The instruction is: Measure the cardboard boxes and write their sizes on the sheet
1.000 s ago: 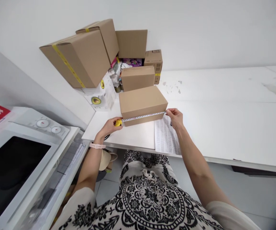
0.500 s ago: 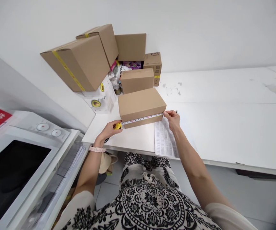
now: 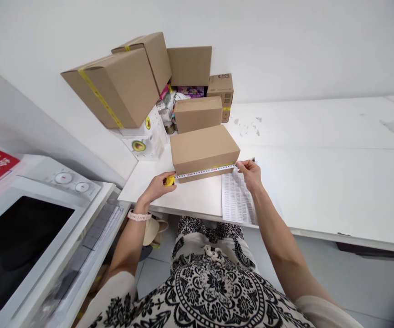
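A closed cardboard box (image 3: pixel 205 148) lies lengthwise on the white table. Across its near face runs the drawn-out white blade of a tape measure (image 3: pixel 170 181). My left hand (image 3: pixel 157 187) is closed around the yellow case at the box's left end. At the right end, my right hand (image 3: pixel 250 173) pinches the tip of the blade beside the box's corner. Under my right hand and wrist lies a printed sheet (image 3: pixel 237 200) with columns of small text.
Behind the box stand a smaller carton (image 3: pixel 198 114), an upright carton (image 3: pixel 221 91) and large taped boxes (image 3: pixel 131 86) stacked on white avocado-printed boxes (image 3: pixel 142 146). A microwave (image 3: pixel 29 241) sits at the left. The table's front edge (image 3: pixel 319 233) runs near my body.
The blade's right end and my right hand have moved slightly down and towards me. My left hand stays on the case. The whole view has shifted a little.
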Tool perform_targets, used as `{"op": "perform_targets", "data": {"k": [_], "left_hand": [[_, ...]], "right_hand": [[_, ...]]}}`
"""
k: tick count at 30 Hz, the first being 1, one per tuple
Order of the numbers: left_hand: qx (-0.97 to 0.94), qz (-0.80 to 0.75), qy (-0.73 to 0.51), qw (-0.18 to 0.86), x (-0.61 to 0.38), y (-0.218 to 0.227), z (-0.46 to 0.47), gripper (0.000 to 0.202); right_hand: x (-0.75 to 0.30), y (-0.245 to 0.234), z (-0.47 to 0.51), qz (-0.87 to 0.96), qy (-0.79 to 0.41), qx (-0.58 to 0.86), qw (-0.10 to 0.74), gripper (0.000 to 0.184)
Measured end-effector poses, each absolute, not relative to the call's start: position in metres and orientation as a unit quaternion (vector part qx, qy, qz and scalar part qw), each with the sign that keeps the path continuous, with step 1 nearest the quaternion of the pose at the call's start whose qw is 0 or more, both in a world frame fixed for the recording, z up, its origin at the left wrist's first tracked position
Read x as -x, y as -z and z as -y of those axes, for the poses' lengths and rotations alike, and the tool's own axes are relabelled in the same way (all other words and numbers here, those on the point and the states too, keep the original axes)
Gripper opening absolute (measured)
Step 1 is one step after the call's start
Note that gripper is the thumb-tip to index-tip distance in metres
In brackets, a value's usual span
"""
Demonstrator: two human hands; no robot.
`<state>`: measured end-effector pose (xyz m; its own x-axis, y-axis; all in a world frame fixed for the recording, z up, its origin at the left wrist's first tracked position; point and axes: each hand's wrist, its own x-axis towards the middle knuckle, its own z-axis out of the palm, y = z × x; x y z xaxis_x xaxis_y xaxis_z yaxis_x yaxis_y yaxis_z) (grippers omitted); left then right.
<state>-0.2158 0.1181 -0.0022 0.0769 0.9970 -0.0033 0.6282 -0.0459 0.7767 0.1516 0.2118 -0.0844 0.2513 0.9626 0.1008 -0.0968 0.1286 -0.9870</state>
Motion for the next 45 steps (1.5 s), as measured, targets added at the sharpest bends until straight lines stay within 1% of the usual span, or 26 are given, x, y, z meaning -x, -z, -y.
{"op": "perform_targets", "data": {"k": [4, 7, 9, 12, 14, 16, 18, 22, 25, 28, 31, 34, 38, 42, 45], "left_hand": [[-0.705, -0.596, -0.259, 0.284, 0.198, -0.017, -0.086, 0.056], [-0.698, -0.599, -0.258, 0.296, 0.173, -0.023, -0.064, 0.046], [-0.663, -0.599, -0.288, 0.345, 0.15, -0.021, -0.053, 0.04], [-0.56, -0.564, -0.365, 0.484, 0.114, -0.017, -0.046, 0.035], [-0.478, -0.535, -0.405, 0.567, 0.092, -0.019, -0.048, 0.035], [-0.425, -0.51, -0.444, 0.602, 0.074, -0.024, -0.055, 0.039], [-0.402, -0.483, -0.491, 0.604, 0.06, -0.032, -0.069, 0.043], [-0.333, -0.471, -0.557, 0.598, 0.044, -0.046, -0.106, 0.042], [-0.252, -0.478, -0.586, 0.604, 0.035, -0.051, -0.134, 0.038], [-0.221, -0.475, -0.598, 0.606, 0.028, -0.05, -0.151, 0.038], [-0.212, -0.473, -0.605, 0.605, 0.021, -0.049, -0.157, 0.043], [-0.204, -0.468, -0.613, 0.603, 0.017, -0.049, -0.159, 0.047], [-0.197, -0.471, -0.615, 0.601, 0.019, -0.049, -0.154, 0.046], [-0.203, -0.473, -0.612, 0.601, 0.033, -0.04, -0.135, 0.048], [-0.216, -0.471, -0.622, 0.587, 0.043, -0.033, -0.12, 0.051]], "right_hand": [[-0.162, 0.063, -0.192, 0.462, -0.451, 0.47, 0.602, 0.044], [-0.167, 0.032, -0.189, 0.515, -0.461, 0.422, 0.586, 0.042], [-0.164, 0.006, -0.194, 0.563, -0.464, 0.387, 0.563, 0.041], [-0.147, -0.029, -0.214, 0.629, -0.472, 0.342, 0.514, 0.044], [-0.128, -0.044, -0.233, 0.652, -0.487, 0.317, 0.487, 0.047], [-0.107, -0.054, -0.252, 0.657, -0.507, 0.306, 0.466, 0.048], [-0.089, -0.06, -0.27, 0.662, -0.512, 0.313, 0.449, 0.043], [-0.066, -0.069, -0.302, 0.695, -0.455, 0.364, 0.421, 0.027], [-0.053, -0.071, -0.325, 0.717, -0.402, 0.417, 0.388, 0.022], [-0.042, -0.067, -0.345, 0.728, -0.373, 0.46, 0.345, 0.019], [-0.035, -0.058, -0.357, 0.739, -0.347, 0.477, 0.326, 0.02], [-0.035, -0.049, -0.36, 0.745, -0.328, 0.477, 0.332, 0.023], [-0.04, -0.041, -0.352, 0.746, -0.317, 0.473, 0.344, 0.026], [-0.041, -0.04, -0.334, 0.741, -0.321, 0.484, 0.339, 0.027], [-0.04, -0.043, -0.325, 0.751, -0.292, 0.495, 0.325, 0.032]]}}
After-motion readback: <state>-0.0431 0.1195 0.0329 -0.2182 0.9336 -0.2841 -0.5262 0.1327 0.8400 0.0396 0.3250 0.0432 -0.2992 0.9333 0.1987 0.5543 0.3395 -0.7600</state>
